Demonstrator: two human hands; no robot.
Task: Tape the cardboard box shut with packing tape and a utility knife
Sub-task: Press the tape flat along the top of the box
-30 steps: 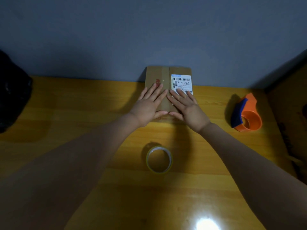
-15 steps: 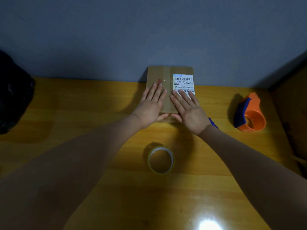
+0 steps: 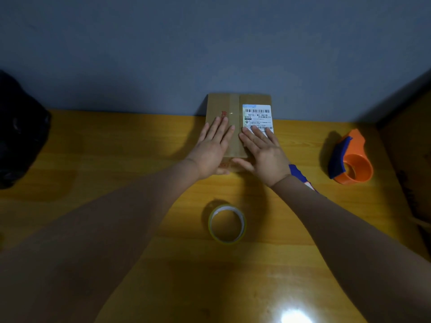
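Fingers point(image 3: 219, 130) of both hands lie flat and spread, gripping nothing, on the cardboard box point(image 3: 233, 106), whose flaps between them may spring open if pressure eases.

The white shipping label point(image 3: 257, 117) on the cardboard box point(image 3: 222, 106) reads "501E- M1 A21B" under a barcode; the smaller print is unreadable.

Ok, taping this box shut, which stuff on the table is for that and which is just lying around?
For the job:
cardboard box, under both hands
tape roll
orange tape dispenser
blue item by the right wrist, maybe the knife, mostly hidden

Lying about:
black bag at the left edge
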